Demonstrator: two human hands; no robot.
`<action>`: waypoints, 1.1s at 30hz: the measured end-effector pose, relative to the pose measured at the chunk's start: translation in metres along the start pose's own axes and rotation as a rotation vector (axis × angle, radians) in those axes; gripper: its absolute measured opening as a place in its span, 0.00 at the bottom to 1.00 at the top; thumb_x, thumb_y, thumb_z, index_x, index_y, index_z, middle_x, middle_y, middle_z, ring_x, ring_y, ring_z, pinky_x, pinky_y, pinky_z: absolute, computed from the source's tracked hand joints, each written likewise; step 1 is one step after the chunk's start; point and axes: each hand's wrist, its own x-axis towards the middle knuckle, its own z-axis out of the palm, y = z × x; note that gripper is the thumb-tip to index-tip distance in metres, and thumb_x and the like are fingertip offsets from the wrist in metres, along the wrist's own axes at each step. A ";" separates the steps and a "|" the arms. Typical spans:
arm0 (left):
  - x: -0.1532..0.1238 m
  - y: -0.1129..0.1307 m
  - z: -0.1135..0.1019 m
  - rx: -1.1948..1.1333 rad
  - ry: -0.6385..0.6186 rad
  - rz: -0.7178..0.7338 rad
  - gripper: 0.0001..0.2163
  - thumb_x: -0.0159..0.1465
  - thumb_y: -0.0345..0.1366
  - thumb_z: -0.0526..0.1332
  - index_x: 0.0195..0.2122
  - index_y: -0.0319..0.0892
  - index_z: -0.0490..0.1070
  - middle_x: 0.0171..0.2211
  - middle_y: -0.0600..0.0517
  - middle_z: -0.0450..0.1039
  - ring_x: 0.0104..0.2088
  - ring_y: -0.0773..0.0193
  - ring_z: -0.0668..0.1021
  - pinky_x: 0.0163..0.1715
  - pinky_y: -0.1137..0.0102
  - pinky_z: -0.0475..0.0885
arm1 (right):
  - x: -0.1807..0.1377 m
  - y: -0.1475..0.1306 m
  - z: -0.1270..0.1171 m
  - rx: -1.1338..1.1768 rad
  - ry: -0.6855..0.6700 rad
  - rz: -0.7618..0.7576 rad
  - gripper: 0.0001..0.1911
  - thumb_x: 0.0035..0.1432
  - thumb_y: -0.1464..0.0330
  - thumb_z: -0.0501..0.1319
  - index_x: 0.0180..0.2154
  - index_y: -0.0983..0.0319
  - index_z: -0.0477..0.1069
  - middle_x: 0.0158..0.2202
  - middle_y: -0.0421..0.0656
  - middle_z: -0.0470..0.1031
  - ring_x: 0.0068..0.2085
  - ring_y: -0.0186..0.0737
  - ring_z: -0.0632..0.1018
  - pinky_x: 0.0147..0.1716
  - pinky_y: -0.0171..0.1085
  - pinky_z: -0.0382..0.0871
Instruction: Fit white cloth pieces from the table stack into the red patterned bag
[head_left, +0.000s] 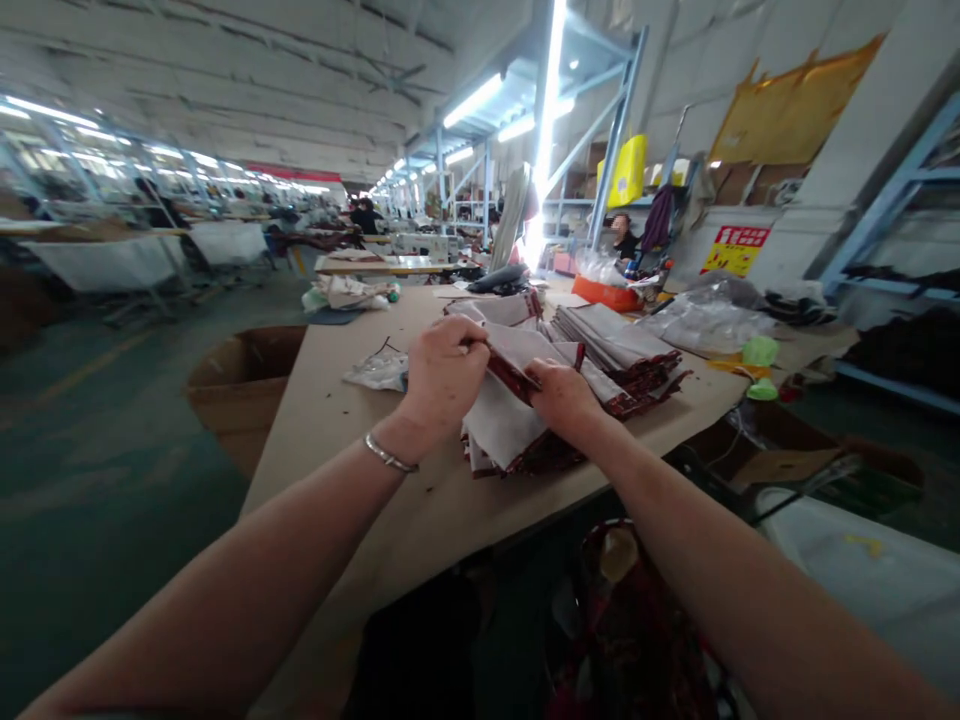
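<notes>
On a long brown worktable [352,440], my left hand [444,372] and my right hand [561,393] both grip the top fabric piece [501,405], grey-white on one side with a dark red patterned edge. It lies on a small pile of like pieces at the table's near edge. My left fingers pinch the red edge from above; my right hand holds it from the right. A silver bracelet sits on my left wrist.
More stacks of fabric pieces [615,345] fan out behind the hands. A clear plastic bag [709,320], an orange tray [607,293] and green items [761,352] lie at the right. An open cardboard box [240,385] stands left of the table. A person [622,235] sits far back.
</notes>
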 end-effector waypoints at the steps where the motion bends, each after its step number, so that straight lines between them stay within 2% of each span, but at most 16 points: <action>1: 0.003 0.001 -0.002 -0.009 0.032 0.055 0.08 0.53 0.25 0.56 0.27 0.41 0.75 0.28 0.53 0.77 0.31 0.64 0.77 0.36 0.69 0.72 | 0.002 0.002 0.001 0.009 -0.006 0.015 0.10 0.59 0.69 0.55 0.41 0.61 0.72 0.39 0.50 0.77 0.42 0.48 0.77 0.41 0.41 0.66; 5: 0.002 0.002 -0.013 -0.016 0.132 0.409 0.08 0.55 0.24 0.55 0.29 0.41 0.72 0.31 0.51 0.76 0.36 0.63 0.77 0.41 0.66 0.74 | 0.004 0.005 0.003 0.216 0.067 0.038 0.18 0.58 0.71 0.52 0.48 0.60 0.72 0.38 0.48 0.79 0.41 0.48 0.78 0.43 0.42 0.68; 8: -0.002 0.003 -0.025 0.012 0.160 0.647 0.08 0.57 0.23 0.56 0.31 0.42 0.70 0.33 0.50 0.74 0.42 0.61 0.76 0.47 0.62 0.73 | 0.005 0.007 0.003 0.572 0.315 -0.064 0.23 0.53 0.75 0.50 0.49 0.63 0.71 0.43 0.46 0.78 0.45 0.44 0.77 0.46 0.41 0.69; 11: -0.005 0.005 -0.032 0.047 0.191 0.657 0.10 0.56 0.22 0.56 0.34 0.42 0.71 0.37 0.50 0.73 0.44 0.60 0.75 0.48 0.60 0.73 | 0.002 0.003 -0.007 0.808 0.616 -0.127 0.18 0.54 0.73 0.50 0.45 0.61 0.72 0.43 0.44 0.78 0.46 0.41 0.76 0.48 0.41 0.69; 13: -0.009 0.010 -0.034 0.044 0.231 0.529 0.10 0.54 0.23 0.58 0.35 0.42 0.71 0.37 0.50 0.72 0.42 0.60 0.75 0.43 0.62 0.74 | -0.009 -0.003 -0.024 0.858 0.726 -0.141 0.14 0.58 0.71 0.52 0.43 0.60 0.72 0.42 0.42 0.78 0.45 0.40 0.76 0.48 0.40 0.69; 15: -0.017 0.022 -0.036 -0.064 0.243 0.307 0.09 0.53 0.24 0.59 0.34 0.42 0.71 0.33 0.52 0.71 0.33 0.64 0.75 0.33 0.68 0.74 | -0.032 -0.009 -0.047 0.796 0.789 -0.180 0.13 0.60 0.70 0.53 0.44 0.58 0.72 0.42 0.41 0.77 0.44 0.39 0.76 0.47 0.39 0.70; 17: -0.034 0.045 -0.038 -0.363 0.160 0.043 0.06 0.55 0.26 0.61 0.33 0.43 0.70 0.26 0.56 0.69 0.24 0.69 0.71 0.23 0.74 0.70 | -0.073 -0.010 -0.072 0.602 0.864 -0.213 0.15 0.59 0.71 0.55 0.47 0.56 0.72 0.44 0.41 0.77 0.45 0.41 0.76 0.46 0.39 0.70; 19: -0.057 0.075 -0.041 -0.807 -0.032 -0.225 0.02 0.58 0.31 0.62 0.33 0.44 0.69 0.22 0.58 0.68 0.19 0.71 0.69 0.16 0.77 0.67 | -0.129 -0.004 -0.090 0.330 0.889 -0.156 0.22 0.53 0.71 0.58 0.51 0.54 0.71 0.47 0.43 0.76 0.47 0.45 0.76 0.44 0.40 0.70; 20: -0.071 0.091 -0.042 -1.034 -0.158 -0.360 0.03 0.59 0.35 0.63 0.33 0.45 0.69 0.23 0.57 0.69 0.19 0.71 0.71 0.15 0.77 0.68 | -0.160 0.002 -0.095 0.214 0.869 -0.071 0.24 0.50 0.71 0.60 0.51 0.53 0.71 0.47 0.45 0.76 0.45 0.47 0.77 0.41 0.41 0.70; 22: -0.099 0.120 -0.040 -1.389 -0.380 -0.657 0.07 0.57 0.38 0.66 0.32 0.46 0.69 0.25 0.57 0.71 0.21 0.69 0.74 0.14 0.77 0.70 | -0.221 0.017 -0.098 0.107 0.608 0.185 0.23 0.45 0.68 0.64 0.46 0.50 0.74 0.42 0.46 0.78 0.38 0.48 0.78 0.32 0.40 0.70; 24: -0.128 0.140 -0.030 -1.594 -0.564 -0.943 0.10 0.54 0.39 0.69 0.30 0.45 0.69 0.25 0.56 0.72 0.23 0.67 0.76 0.16 0.75 0.72 | -0.275 0.031 -0.090 0.120 0.415 0.441 0.22 0.40 0.66 0.66 0.42 0.47 0.75 0.38 0.46 0.79 0.34 0.50 0.78 0.28 0.41 0.70; 26: -0.159 0.149 -0.011 -1.632 -0.662 -1.131 0.12 0.51 0.40 0.71 0.28 0.44 0.69 0.26 0.55 0.72 0.23 0.66 0.76 0.19 0.73 0.74 | -0.314 0.039 -0.075 0.297 0.311 0.642 0.19 0.39 0.63 0.67 0.39 0.48 0.76 0.35 0.45 0.79 0.33 0.50 0.78 0.31 0.44 0.71; 27: -0.176 0.149 0.001 -1.583 -0.683 -1.166 0.12 0.50 0.41 0.71 0.27 0.43 0.69 0.25 0.55 0.72 0.23 0.67 0.75 0.19 0.73 0.74 | -0.327 0.041 -0.066 0.454 0.286 0.734 0.16 0.40 0.62 0.68 0.37 0.49 0.77 0.34 0.45 0.79 0.34 0.50 0.78 0.34 0.44 0.72; 29: -0.209 0.144 0.023 -1.380 -0.771 -1.141 0.10 0.50 0.40 0.69 0.24 0.41 0.70 0.22 0.55 0.69 0.20 0.71 0.70 0.17 0.76 0.69 | -0.342 0.040 -0.046 0.888 0.249 0.908 0.12 0.44 0.59 0.67 0.35 0.52 0.77 0.35 0.45 0.79 0.36 0.49 0.78 0.37 0.44 0.73; 31: -0.236 0.137 0.037 -1.172 -1.005 -1.071 0.08 0.50 0.37 0.65 0.20 0.40 0.69 0.16 0.57 0.64 0.16 0.73 0.64 0.13 0.77 0.60 | -0.346 0.036 -0.027 1.327 0.246 1.062 0.12 0.45 0.58 0.67 0.34 0.55 0.77 0.37 0.45 0.79 0.35 0.48 0.78 0.34 0.42 0.74; 33: -0.250 0.131 0.040 -1.078 -1.222 -1.092 0.07 0.49 0.37 0.62 0.18 0.40 0.68 0.14 0.57 0.61 0.14 0.73 0.62 0.12 0.76 0.57 | -0.344 0.031 -0.011 1.641 0.202 1.186 0.13 0.45 0.58 0.68 0.33 0.57 0.77 0.32 0.45 0.78 0.30 0.44 0.77 0.29 0.40 0.73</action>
